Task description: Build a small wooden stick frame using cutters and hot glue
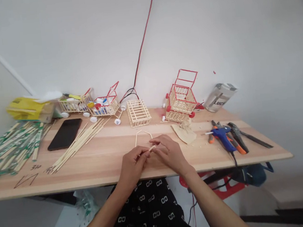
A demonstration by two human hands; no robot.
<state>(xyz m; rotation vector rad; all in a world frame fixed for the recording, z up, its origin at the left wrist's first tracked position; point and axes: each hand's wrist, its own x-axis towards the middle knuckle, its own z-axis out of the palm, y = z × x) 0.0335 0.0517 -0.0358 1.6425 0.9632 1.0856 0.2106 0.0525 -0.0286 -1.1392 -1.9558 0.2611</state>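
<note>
My left hand (134, 161) is closed in a pinch on a short wooden stick (152, 148) over the front part of the table. The stick's pale end sticks out toward my right hand (170, 152). That hand is open, with thumb and forefinger apart close to the stick's end; whether they touch it I cannot tell. Just beyond my hands lies a small frame of thin sticks (136, 139), flat on the wood and partly hidden by my fingers. Behind it rests a slatted stick basket (138, 113).
Stick-built carts (105, 107) with white wheels stand back left; a red-trimmed cart (180, 98) stands back right. Loose sticks (82, 143), a phone (65, 134) and green-wrapped sticks (15, 148) lie left. A blue glue gun (223, 137), pliers (238, 137) and a tin (221, 98) are right.
</note>
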